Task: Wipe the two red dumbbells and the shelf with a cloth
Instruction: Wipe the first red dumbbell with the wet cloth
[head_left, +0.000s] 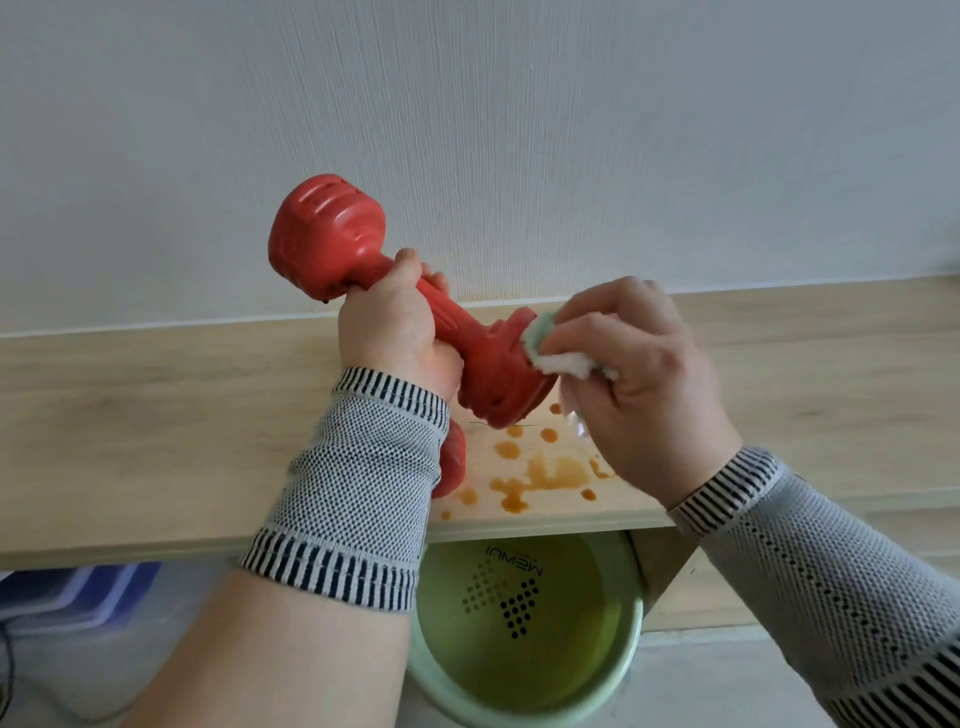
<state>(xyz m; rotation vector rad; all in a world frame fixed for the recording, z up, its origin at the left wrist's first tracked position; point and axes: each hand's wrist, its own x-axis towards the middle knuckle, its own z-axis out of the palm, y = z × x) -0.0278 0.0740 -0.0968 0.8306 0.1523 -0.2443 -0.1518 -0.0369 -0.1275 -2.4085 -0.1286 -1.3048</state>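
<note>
Below the forearms, green basin (524, 670); left hand (395, 327) gripping raised red dumbbell (415, 306) by its handle, right hand (644, 384) pinching cloth (550, 353) against its lower head; best rotated slowly, above stained shelf (156, 405).

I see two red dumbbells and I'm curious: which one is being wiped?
The lifted dumbbell, held by the left hand while the right hand rubs the cloth on its end. The other dumbbell lies on the shelf.
</note>
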